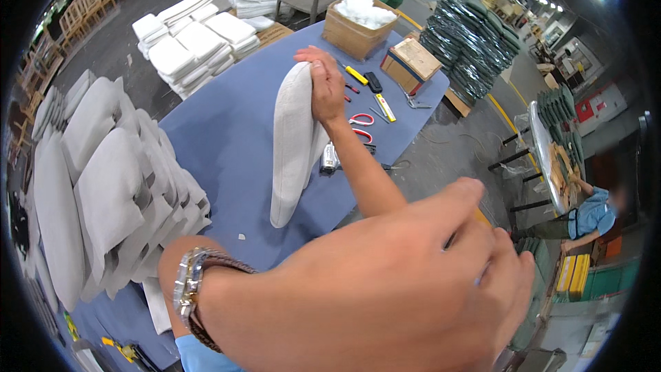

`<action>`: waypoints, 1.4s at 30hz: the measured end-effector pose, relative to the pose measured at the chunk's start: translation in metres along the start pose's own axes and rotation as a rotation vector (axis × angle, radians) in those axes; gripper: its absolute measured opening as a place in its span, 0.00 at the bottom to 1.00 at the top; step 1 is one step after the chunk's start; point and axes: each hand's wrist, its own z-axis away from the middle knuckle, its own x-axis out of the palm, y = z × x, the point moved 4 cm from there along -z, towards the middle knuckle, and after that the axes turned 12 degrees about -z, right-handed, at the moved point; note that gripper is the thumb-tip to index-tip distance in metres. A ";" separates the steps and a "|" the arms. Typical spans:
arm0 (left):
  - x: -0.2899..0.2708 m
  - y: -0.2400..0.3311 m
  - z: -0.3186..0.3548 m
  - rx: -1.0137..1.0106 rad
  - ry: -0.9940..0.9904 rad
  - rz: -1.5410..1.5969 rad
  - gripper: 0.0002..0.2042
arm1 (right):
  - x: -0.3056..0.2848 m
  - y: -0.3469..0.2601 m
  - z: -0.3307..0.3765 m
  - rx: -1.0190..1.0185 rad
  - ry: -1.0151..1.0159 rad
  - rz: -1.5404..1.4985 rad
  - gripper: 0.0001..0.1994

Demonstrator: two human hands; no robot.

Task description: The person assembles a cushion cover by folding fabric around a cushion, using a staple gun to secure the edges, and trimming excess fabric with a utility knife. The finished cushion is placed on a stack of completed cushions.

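Right of the right hand [327, 89], on the blue surface [224, 117], lie a yellow-handled tool [356, 75], a yellow utility knife [385, 107] and red-handled scissors [361, 125]; a silver metal tool [330, 159] lies nearer the viewer, between cushion and forearm. Beyond this hand stand an open cardboard box [352, 34] heaped with white fibre filling [361, 7] and, farther right, a smaller box [411, 65]. Well to its left, piles of white pads [196, 38] rest beyond the surface's edge; nearer the viewer on that side is a large stack of grey cushions [120, 179]. Far to the right, a co-worker in a blue shirt [592, 215] is beside another work table.

The cushion [290, 145] under the right hand is pale grey, plump and fabric-covered, with a seam along its narrow side. It stands on edge on the surface, its long side running from that hand toward the viewer.

The right hand grips the cushion's far upper end, fingers over the edge, forearm slanting back to the right. The left hand [475, 262], blurred and close to the camera, crosses in front, hiding part of the right arm; its fingers are bent, and whether they hold anything cannot be told. A metal-banded wristwatch [191, 293] circles its wrist.
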 end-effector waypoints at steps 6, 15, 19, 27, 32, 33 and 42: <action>-0.003 -0.007 0.017 -0.069 0.151 -0.013 0.16 | 0.007 0.006 0.000 -0.011 -0.059 0.058 0.21; -0.001 -0.012 0.017 -0.063 0.250 0.024 0.19 | -0.010 0.005 0.002 -0.015 -0.001 0.088 0.19; -0.009 -0.016 0.023 -0.074 0.181 -0.021 0.21 | -0.005 0.007 -0.005 -0.029 0.008 0.021 0.19; -0.006 -0.014 0.008 -0.023 0.090 -0.027 0.18 | -0.003 0.000 -0.003 -0.018 0.002 -0.009 0.19; 0.003 -0.012 0.001 -0.115 0.244 0.171 0.12 | -0.020 0.001 0.003 0.019 0.010 0.060 0.20; 0.003 -0.013 0.001 -0.108 0.295 0.202 0.11 | -0.021 -0.001 0.002 0.024 0.020 0.067 0.20; 0.023 -0.027 0.017 -0.152 0.477 1.632 0.28 | -0.029 0.005 0.004 0.025 0.005 0.054 0.19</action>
